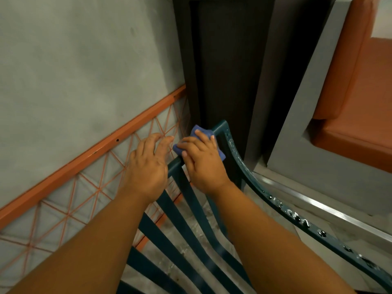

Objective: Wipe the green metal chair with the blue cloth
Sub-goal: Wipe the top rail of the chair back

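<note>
We press the blue cloth (198,143) onto the green metal chair's (186,200) top rail with our right hand (203,160); our left hand (148,164) rests beside it, fingers spread, holding nothing.

The chair (191,225) stands in the foreground, its top rail farthest from the camera. The cloth (196,132) lies on that rail near its right corner, under the right hand (202,160). The left hand (148,164) sits just left of it over the rail. A wall (74,71) with a frame (89,160) on it lies left; a seat (356,98) is well apart at right.
</note>
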Demonstrator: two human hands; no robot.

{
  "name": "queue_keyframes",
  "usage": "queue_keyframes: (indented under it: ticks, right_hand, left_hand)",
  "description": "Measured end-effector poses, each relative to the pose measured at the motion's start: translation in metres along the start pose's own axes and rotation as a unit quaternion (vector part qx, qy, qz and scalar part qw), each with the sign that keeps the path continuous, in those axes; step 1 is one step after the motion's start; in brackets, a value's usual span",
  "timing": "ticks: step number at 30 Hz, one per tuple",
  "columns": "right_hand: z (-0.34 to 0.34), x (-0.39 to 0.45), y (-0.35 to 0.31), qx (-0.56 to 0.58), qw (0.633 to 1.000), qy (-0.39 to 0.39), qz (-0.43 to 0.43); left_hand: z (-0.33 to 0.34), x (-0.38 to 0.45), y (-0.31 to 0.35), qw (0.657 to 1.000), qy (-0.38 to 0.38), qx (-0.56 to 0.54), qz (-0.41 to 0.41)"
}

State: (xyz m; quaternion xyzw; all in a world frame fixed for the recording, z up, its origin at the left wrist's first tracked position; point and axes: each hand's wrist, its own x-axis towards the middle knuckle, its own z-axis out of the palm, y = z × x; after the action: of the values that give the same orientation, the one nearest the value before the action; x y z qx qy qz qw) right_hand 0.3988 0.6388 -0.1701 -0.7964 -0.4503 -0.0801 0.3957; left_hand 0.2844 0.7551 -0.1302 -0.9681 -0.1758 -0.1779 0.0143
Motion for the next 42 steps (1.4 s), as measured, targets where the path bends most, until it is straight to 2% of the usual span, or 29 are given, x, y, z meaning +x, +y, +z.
queue_keyframes:
  ticks: [3,8,12,13,15,17,18,20,22,26,30,34,38,40,42]
  right_hand:
    - [-0.008,-0.006,0.018,-0.006,0.998,-0.041,-0.055]
    - [-0.02,0.04,0.02,-0.14,0.983,-0.111,0.038]
    - [-0.027,0.082,0.004,-0.272,0.915,-0.283,0.098]
    - [-0.028,0.09,-0.003,-0.277,0.898,-0.321,0.116]
    - [-0.027,0.097,-0.016,-0.269,0.889,-0.352,0.113]
    - [-0.025,0.086,-0.026,-0.278,0.903,-0.325,0.039]
    - [-0.021,0.071,-0.029,-0.28,0.918,-0.281,-0.009]
    - [-0.008,0.035,-0.024,-0.202,0.965,-0.154,-0.072]
    - [0.0,0.005,-0.013,-0.098,0.987,-0.079,-0.104]
    - [-0.001,0.001,0.008,-0.091,0.986,-0.085,-0.111]
    - [-0.015,0.029,0.023,-0.13,0.988,-0.075,-0.021]
    - [-0.034,0.06,0.047,-0.177,0.975,-0.126,0.048]
    - [-0.039,0.082,0.044,-0.231,0.946,-0.173,0.145]
    - [-0.031,0.08,0.031,-0.274,0.94,-0.165,0.122]
    - [-0.02,0.068,0.025,-0.261,0.956,-0.13,0.03]
  left_hand:
    - [0.001,0.0,-0.001,1.0,0.0,-0.003,0.0]
    - [0.001,-0.001,0.001,1.0,-0.003,0.005,0.004]
    - [0.002,-0.001,0.001,1.0,0.0,0.0,0.004]
    - [0.001,-0.001,0.001,1.0,0.001,-0.002,0.001]
    - [0.001,-0.001,0.001,1.0,0.001,-0.002,-0.004]
    - [0.002,0.0,0.001,1.0,0.001,0.001,-0.007]
    - [0.002,0.001,0.001,1.0,0.001,0.0,-0.008]
    - [0.002,0.001,0.001,1.0,0.004,-0.01,-0.011]
    - [0.002,0.001,0.0,1.0,0.006,-0.015,-0.015]
    - [0.001,0.0,0.0,1.0,0.003,-0.019,-0.007]
    - [0.0,-0.001,0.001,1.0,0.006,-0.006,-0.008]
    - [0.001,-0.001,-0.001,1.0,0.004,0.0,-0.006]
    - [0.001,0.0,0.001,1.0,-0.005,0.016,0.009]
    - [0.002,0.0,0.0,1.0,-0.008,0.019,0.01]
    - [0.002,0.0,0.001,1.0,-0.012,0.024,0.007]
